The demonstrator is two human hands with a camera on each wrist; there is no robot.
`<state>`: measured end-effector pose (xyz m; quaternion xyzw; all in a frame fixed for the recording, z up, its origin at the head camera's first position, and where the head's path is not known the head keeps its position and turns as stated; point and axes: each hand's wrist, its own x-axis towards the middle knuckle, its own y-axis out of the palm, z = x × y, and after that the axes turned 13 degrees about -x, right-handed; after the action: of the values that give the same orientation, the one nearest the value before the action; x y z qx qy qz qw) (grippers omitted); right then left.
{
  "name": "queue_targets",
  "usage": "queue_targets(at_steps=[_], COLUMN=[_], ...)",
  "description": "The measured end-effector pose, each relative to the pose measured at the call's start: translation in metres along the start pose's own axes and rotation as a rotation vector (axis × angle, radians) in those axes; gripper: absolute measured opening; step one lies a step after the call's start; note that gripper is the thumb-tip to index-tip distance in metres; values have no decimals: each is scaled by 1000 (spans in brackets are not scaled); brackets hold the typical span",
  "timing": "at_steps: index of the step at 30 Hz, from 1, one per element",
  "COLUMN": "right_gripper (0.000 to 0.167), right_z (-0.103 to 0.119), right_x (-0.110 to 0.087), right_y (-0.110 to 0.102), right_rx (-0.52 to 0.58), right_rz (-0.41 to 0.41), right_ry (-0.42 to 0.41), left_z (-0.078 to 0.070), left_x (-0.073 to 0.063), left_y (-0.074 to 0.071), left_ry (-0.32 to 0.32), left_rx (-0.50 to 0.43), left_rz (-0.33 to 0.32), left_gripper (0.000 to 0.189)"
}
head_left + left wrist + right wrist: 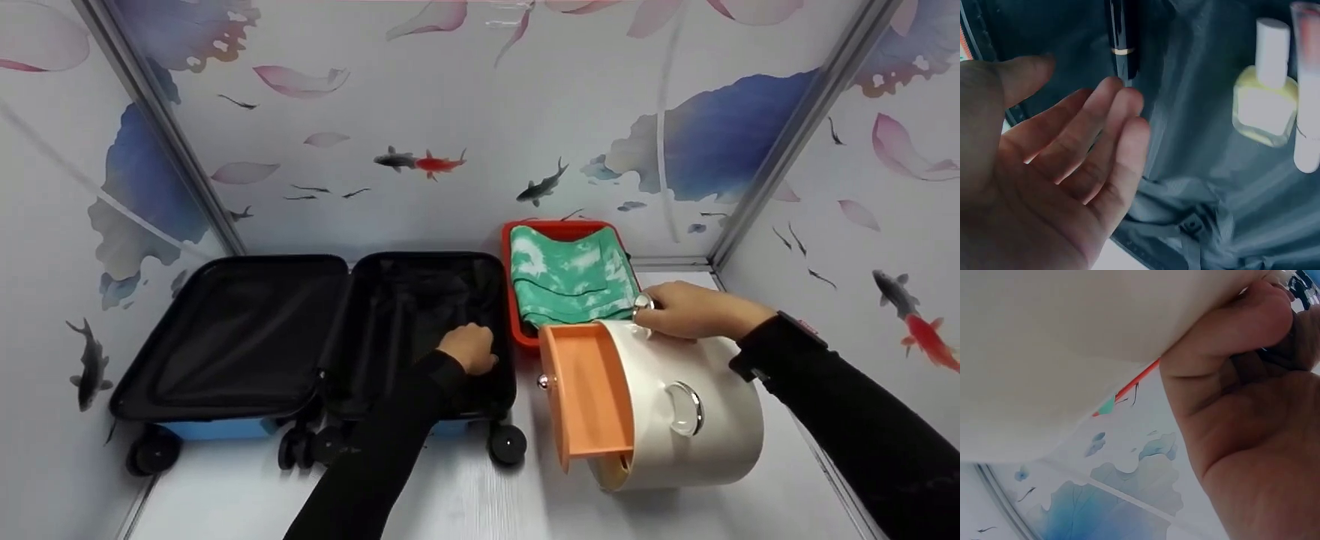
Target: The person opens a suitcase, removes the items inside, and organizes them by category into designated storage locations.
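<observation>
My left hand (469,349) is over the right half of an open black-lined suitcase (382,277). In the left wrist view its fingers are loosely bent, with nothing in the palm. Just past the fingertips lies a glossy black cosmetic tube (1122,34) with a gold band; whether they touch is unclear. A nail polish bottle (1266,107) with a white cap and a pale squeeze tube (1307,124) lie farther right on the lining. My right hand (690,309) grips a shiny metal handle (643,304) on a cream storage box (705,450), which looks tilted. Its orange drawer (592,390) is pulled out.
Behind the box stands a red tray (514,319) with folded green-and-white cloth (574,270). The suitcase's other half (240,330) lies flat at the left, its black wheels (508,444) facing me. Patterned walls (465,90) enclose the white tabletop (480,510).
</observation>
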<state>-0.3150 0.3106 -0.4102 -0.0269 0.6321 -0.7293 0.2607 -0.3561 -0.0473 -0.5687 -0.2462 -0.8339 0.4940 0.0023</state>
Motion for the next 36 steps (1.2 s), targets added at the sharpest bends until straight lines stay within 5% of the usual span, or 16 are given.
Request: queue_targets(at_steps=[2,8,12,14,18,23,25,32,36], right_gripper=[19,17,18,18,18,15,15,16,15], right_z=[1,6,7,8,7,6,6,3,2], right_x=[1,4,5,6,6,3,1,0,-3], right_y=[1,3,3,3,4,2,1,2,2], right_rx=[1,32,33,33,37,39,31,12,15], right_rz=[0,5,-2,-2,0,0,-7,-20,-25], right_ry=[-1,-5,0,-3,-8,-4,-6,-6,-6], left_z=[7,61,68,61,50,-5,-19,-75,-109], left_x=[15,78,82,74,55,9,0,-35,-60], left_y=[11,65,72,65,50,-2,-17,-59,-64], left_ry=[-20,-6,29,26,107,81,102,330,485], left_rx=[15,141,104,71,32,-65,-116,-350,-401], left_rz=[6,-88,-82,-54,-114,-128,-167,-358,-408], left_gripper=[18,6,5,6,23,49,46,36,35])
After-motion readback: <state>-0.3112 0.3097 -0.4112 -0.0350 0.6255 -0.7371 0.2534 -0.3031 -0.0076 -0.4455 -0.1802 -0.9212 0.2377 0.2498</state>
